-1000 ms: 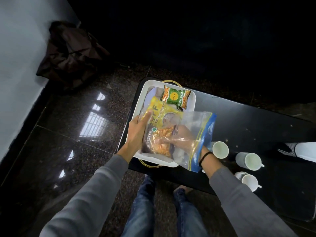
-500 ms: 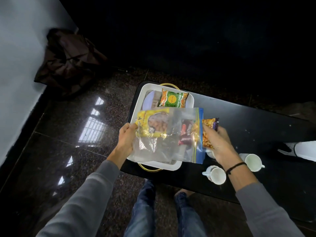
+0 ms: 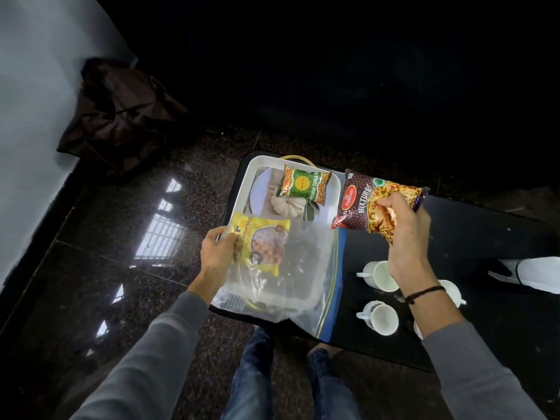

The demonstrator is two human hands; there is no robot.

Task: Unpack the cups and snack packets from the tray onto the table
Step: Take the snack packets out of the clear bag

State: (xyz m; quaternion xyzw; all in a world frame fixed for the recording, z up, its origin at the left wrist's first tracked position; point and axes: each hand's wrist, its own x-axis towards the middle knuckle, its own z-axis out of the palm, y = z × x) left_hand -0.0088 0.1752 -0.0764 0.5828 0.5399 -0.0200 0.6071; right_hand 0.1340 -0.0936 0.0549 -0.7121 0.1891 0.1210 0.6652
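Note:
My left hand (image 3: 217, 249) grips the left edge of a clear zip bag (image 3: 291, 277) with a blue strip, held over the near end of the white tray (image 3: 246, 183). A yellow snack packet (image 3: 263, 245) sits inside the bag by my fingers. My right hand (image 3: 403, 234) holds a dark red mixture packet (image 3: 360, 201) above the black table (image 3: 472, 237), right of the tray. A green and orange packet (image 3: 304, 185) lies in the tray's far end. White cups (image 3: 382, 275) (image 3: 381, 319) stand on the table under my right wrist; a third (image 3: 453, 291) is partly hidden.
The tray has a printed picture on its floor and gold handles. A dark bag (image 3: 118, 116) lies on the glossy stone floor by the wall at left. A white shoe (image 3: 527, 274) shows at the right edge. My jeans-clad legs are below the table's near edge.
My right hand has pulled the dark red packet out of the zip bag and carried it up and to the right. The bag now hangs limp from my left hand.

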